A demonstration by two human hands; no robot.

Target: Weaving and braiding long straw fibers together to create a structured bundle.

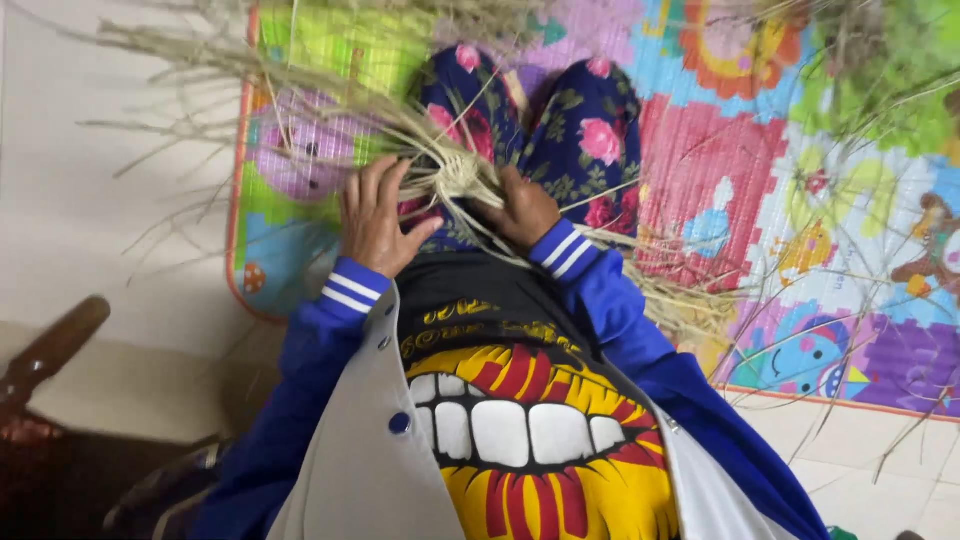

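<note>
Head camera, looking straight down the person's front: both hands work at a small woven knot of dry straw (458,175) that sits on the lap, over the knees in dark blue trousers with pink flowers (590,140). The left hand (375,215) lies flat beside the knot, fingers spread and loosely curled onto the strands on its left, thumb pointing toward the middle; it presses rather than clenches. The right hand (525,208) is bent over the strands just to the right of the knot, fingers tucked under so that it seems to grip some stalks, though exactly which ones cannot be told. Long loose straw stalks (200,50) fan out from the knot toward the upper left and trail away to the right across a bright children's play mat (800,200) on a pale tiled floor (90,200). Both wrists wear blue sleeves with white-striped cuffs (350,290). A dark wooden handle (55,345) lies at the lower left.
</note>
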